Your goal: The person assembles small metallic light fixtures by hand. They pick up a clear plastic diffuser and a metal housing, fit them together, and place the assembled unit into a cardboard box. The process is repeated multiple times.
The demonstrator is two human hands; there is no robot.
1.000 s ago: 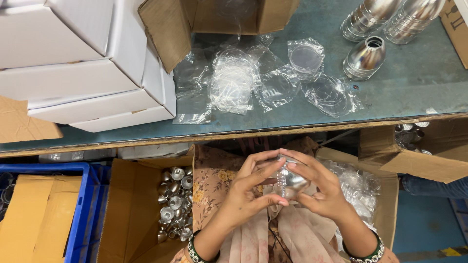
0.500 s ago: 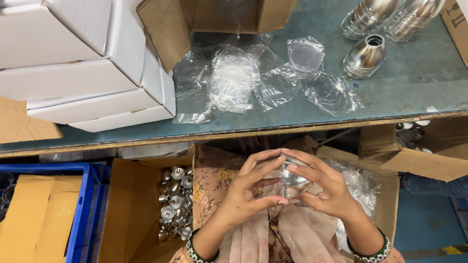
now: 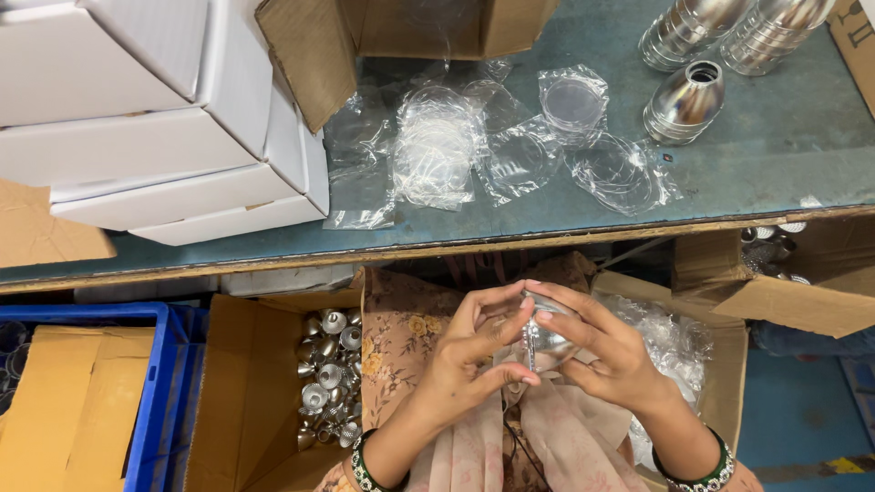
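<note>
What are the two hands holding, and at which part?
Both the left hand and right hand pinch one small shiny metal piece by its sides with the fingertips.

Stacked boxes [image 3: 155,128] sit on the bench [image 3: 775,155] at left, plastic bags [image 3: 510,146] in the middle, metal cones [image 3: 684,100] at right. Below the bench edge, a carton of small metal parts [image 3: 328,383] lies left of the hands [image 3: 538,355].

left hand [image 3: 469,351], right hand [image 3: 609,351], fingertips meeting
</note>
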